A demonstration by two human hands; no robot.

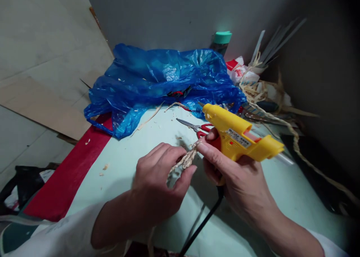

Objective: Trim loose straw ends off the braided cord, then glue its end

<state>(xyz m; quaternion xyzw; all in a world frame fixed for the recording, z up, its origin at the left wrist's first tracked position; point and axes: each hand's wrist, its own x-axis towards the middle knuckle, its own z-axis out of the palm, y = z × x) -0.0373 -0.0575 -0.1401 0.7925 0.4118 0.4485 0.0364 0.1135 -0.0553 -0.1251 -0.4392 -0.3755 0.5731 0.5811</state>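
Between the thumb and fingers of my left hand is a small braided straw piece, pale and twisted. My right hand wraps round the handle of a yellow hot glue gun, its nozzle pointing up and to the left. The thumb and a fingertip of that hand also pinch the upper end of the braid. From the handle's base a black cord runs down toward the front edge. Just beyond the hands lie scissors with red handles, partly hidden by the right hand.
A crumpled blue plastic bag spreads across the back of the pale green table. Behind it stands a jar with a turquoise lid. Straw strips, clear sticks and a long braided cord lie at right. Red cloth edges the left.
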